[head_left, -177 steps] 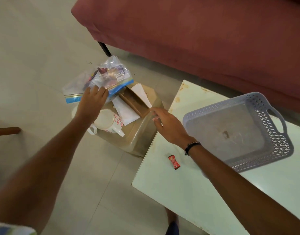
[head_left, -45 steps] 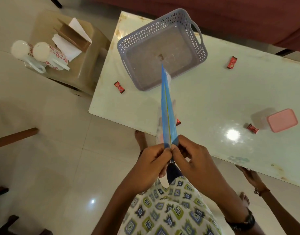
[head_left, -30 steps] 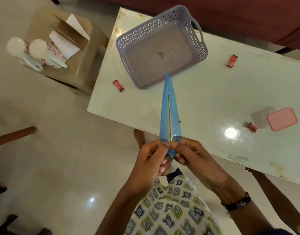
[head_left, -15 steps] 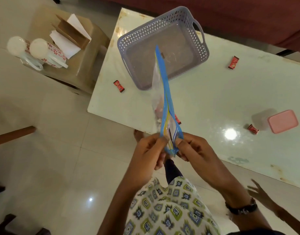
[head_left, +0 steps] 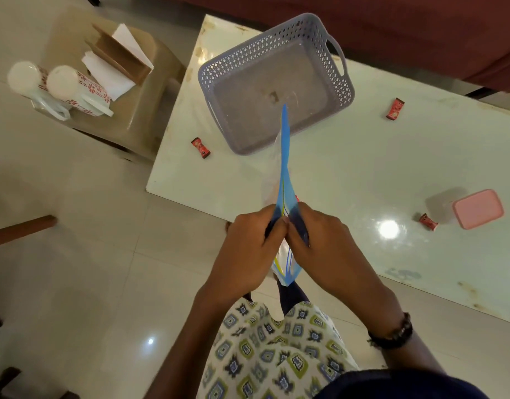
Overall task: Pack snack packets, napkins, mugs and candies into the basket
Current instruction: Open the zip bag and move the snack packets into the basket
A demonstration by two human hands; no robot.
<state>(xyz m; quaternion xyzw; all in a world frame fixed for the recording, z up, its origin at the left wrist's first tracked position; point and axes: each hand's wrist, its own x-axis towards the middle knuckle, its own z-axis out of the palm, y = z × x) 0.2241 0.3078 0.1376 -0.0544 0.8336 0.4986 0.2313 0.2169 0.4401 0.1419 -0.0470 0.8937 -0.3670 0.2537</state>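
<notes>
Two mugs (head_left: 57, 87) on side, far left on stool (head_left: 150, 90); napkins (head_left: 109, 73) just beside them. Candy (head_left: 200, 147) on table (head_left: 363, 174) near basket's left corner. Basket (head_left: 276, 82) holds nothing packed yet. Left hand (head_left: 245, 254) pinches one lip of zip bag (head_left: 285, 171); right hand (head_left: 325, 249) pinches other lip, knuckles touching. Bag's long axis runs straight away from hands, far tip over basket's near wall. Judgement: seal being parted; basket dead ahead, both hands equally near. More candies (head_left: 395, 108) right.
</notes>
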